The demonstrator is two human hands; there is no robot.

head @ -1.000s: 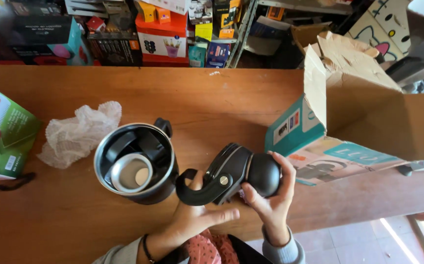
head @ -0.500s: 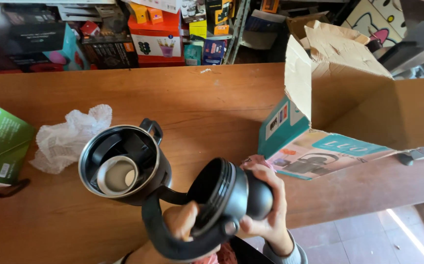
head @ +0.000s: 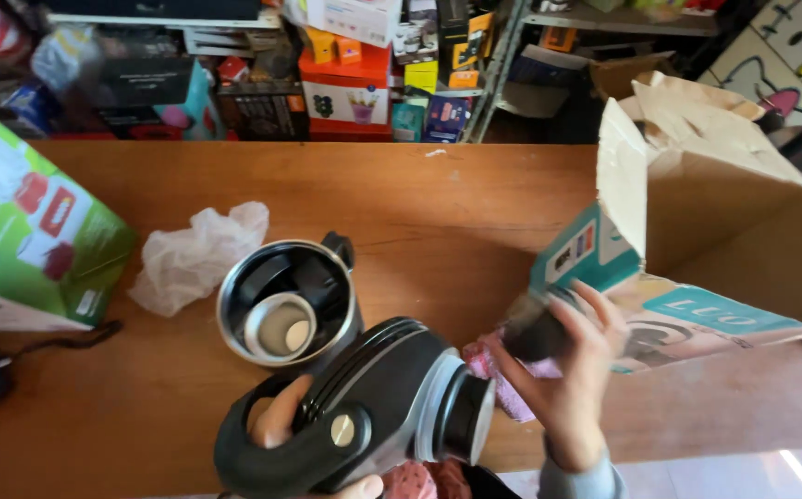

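My left hand [head: 279,427] grips the loop handle of a black and grey appliance top [head: 378,407], held low and close to the camera, with its round open end turned to the right. My right hand [head: 569,374] is apart from it, to the right, and is closed on a small dark round cap [head: 532,331], which is blurred. Behind the appliance top a steel jug [head: 234,294] stands upright on the wooden table [head: 438,212]. Black parts and a small steel cup lie inside the jug.
A crumpled clear plastic bag [head: 193,254] lies left of the jug. A green printed box [head: 26,240] sits at the left edge. An open cardboard box [head: 706,199] lies on its side at the right. Shelves of boxed goods [head: 345,69] stand behind the table.
The appliance top has come up closer to the camera and turned. My right hand has left its end and moved right with the round cap in it.
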